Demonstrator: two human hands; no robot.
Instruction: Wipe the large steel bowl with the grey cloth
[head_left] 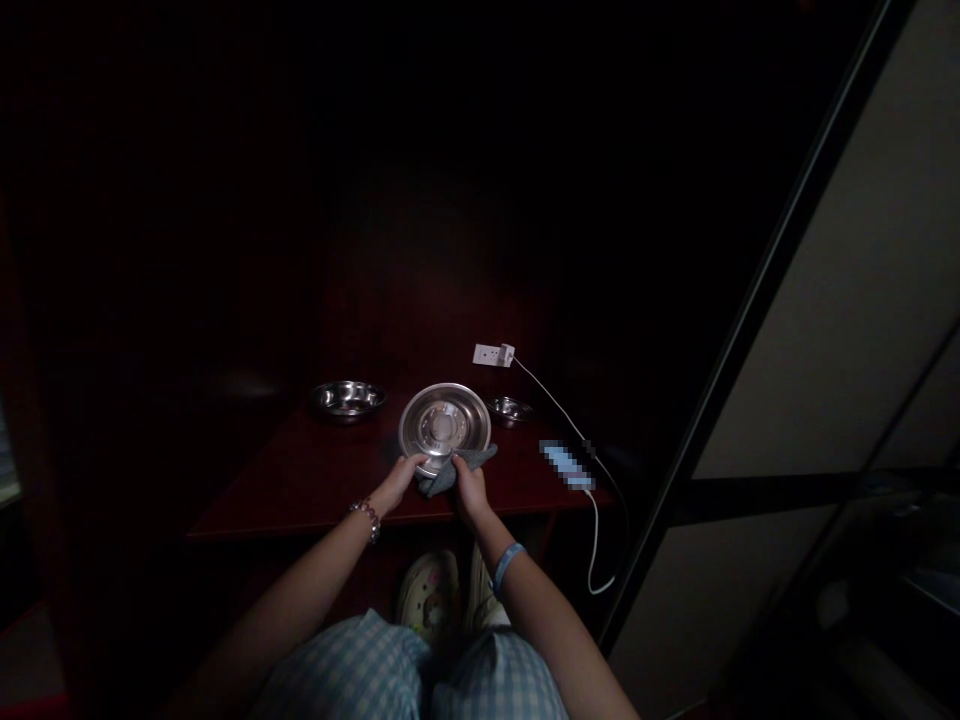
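Observation:
A shiny round metal bowl is tilted up over the dark red shelf, its inside facing me. My left hand grips the near left part of its rim, thumb on the inner side. At the near right rim, my right hand is closed on a grey cloth, which bunches against the bowl's lower edge. The fingers beneath the bowl and cloth are hidden. Another metal bowl stands upright to the left. Behind the held bowl on the right sits a smaller metal bowl.
A white wall socket holds a charger, with a white cable running down on the right. A pixelated phone-like object lies on the red shelf. Sliding panels stand at right. My knees and clogs are below.

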